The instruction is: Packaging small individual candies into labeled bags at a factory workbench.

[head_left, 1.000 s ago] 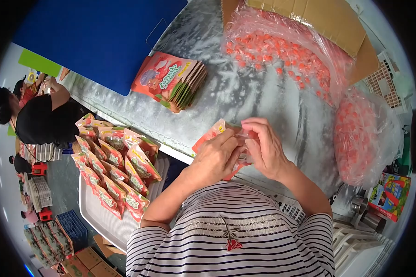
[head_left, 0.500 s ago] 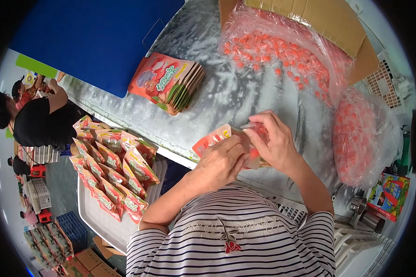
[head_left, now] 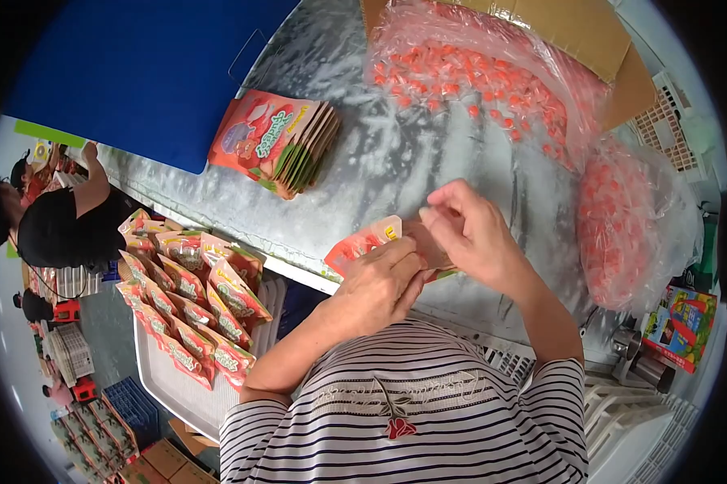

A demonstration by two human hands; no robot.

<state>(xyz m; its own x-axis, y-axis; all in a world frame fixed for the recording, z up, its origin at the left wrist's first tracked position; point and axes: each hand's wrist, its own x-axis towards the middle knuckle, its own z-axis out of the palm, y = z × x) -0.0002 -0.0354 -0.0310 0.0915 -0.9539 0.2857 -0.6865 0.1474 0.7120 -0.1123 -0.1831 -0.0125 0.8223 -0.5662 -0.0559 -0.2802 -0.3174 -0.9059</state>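
Grey table (head_left: 388, 173) | red pouch (head_left: 352, 247), yellow-printed corner (head_left: 392, 231) | left fingers (head_left: 400, 250) gripping pouch | right fingers (head_left: 457, 193) curled, grip unclear

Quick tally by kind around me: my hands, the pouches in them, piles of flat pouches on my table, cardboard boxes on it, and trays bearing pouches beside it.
Hands: 2 (left hand, right hand)
Held pouch: 1
Pile of flat pouches: 1
Cardboard box: 1
Tray bearing pouches: 1
Total: 6

Red-and-pink, glossy printed flexible pouch (head_left: 354, 247) | here it is, held in the left hand (head_left: 377, 288) | slanting, printed end jutting out left | middle hidden by that hand
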